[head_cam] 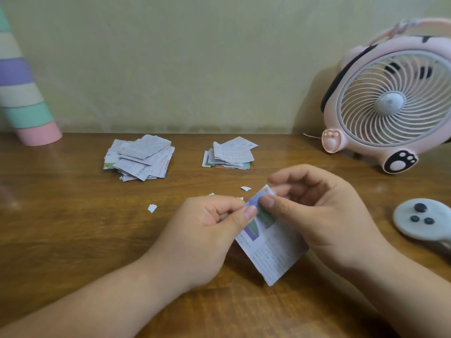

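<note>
A printed piece of paper [273,252], with small text and a purple-green picture, is held above the wooden table [73,228] at centre. My left hand [207,235] pinches its upper edge between thumb and forefinger. My right hand [322,215] pinches the same edge just to the right, thumb on top. The two thumbs nearly touch. The top of the paper looks split between them.
Two piles of torn printed paper lie farther back: a loose left pile [140,157] and a neater right pile [229,153]. Small white scraps [152,208] lie near my hands. A pink fan [395,98] stands back right, a pale controller [424,219] at right, a striped cone [22,89] back left.
</note>
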Motion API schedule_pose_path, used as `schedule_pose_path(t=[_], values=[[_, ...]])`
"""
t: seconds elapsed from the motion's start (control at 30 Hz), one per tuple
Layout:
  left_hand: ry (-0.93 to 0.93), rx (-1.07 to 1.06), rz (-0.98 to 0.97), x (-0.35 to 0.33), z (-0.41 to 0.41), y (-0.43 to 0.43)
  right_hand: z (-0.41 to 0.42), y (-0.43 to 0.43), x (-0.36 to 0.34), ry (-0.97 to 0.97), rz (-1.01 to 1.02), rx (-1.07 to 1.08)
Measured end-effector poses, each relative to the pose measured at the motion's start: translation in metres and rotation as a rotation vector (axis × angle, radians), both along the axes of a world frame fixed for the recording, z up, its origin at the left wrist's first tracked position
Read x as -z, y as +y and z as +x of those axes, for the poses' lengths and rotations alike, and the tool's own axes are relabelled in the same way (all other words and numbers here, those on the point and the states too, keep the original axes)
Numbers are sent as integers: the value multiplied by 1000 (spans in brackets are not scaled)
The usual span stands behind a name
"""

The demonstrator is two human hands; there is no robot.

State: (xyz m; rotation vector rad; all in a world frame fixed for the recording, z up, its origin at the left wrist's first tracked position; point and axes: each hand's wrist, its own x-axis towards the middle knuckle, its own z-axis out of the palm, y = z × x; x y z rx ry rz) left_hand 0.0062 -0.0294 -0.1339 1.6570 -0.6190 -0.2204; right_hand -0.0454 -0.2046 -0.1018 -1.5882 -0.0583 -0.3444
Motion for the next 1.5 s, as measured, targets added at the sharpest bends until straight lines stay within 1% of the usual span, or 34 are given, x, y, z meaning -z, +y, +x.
schedule_pose_path(t=[0.17, 0.3, 0.47, 0.53, 0.6, 0.7, 0.77, 0.83, 0.9, 0.97, 1.03, 1.1, 1.2, 1.27, 1.37, 1.5], values=[[-23, -9, 60, 0, -2, -2, 1, 2, -2, 17, 50, -6], [36, -14, 6, -4, -3, -2, 1, 2, -8, -12, 78, 16], [144, 3, -57, -5, -5, -3, 5, 2, -6, 14, 25, 70], [171, -20, -94, -4, -4, -3, 6, -1, -4, 67, 4, 49], [222, -56, -148, -4, -2, -4, 6, -6, -5, 178, -8, 8], [296, -121, -238, -4, 0, -5, 3, -8, -5, 336, -136, -116], [321, -141, -264, -4, 1, -4, 2, -5, -3, 359, -187, -134], [347, -87, -243, -4, 0, -3, 2, -5, -2, 341, -215, -110], [419, 32, -205, -6, -2, -2, 1, -7, -3, 303, -258, -88], [485, 154, -178, -8, -4, -1, 1, -10, -5, 287, -294, -97], [497, 214, -134, -11, -5, -1, 1, -11, -7, 293, -319, -131], [496, 203, -106, -11, -5, -2, 0, -11, -9, 303, -343, -151], [507, 156, -118, -10, -4, -3, 0, -15, -13, 320, -359, -113], [522, 135, -130, -10, -3, -2, 1, -22, -17, 362, -319, -94], [537, 119, -132, -11, -1, -1, 2, -30, -22, 398, -224, -127], [547, 121, -148, -12, -1, -1, 2, -36, -24, 388, -261, -167]])
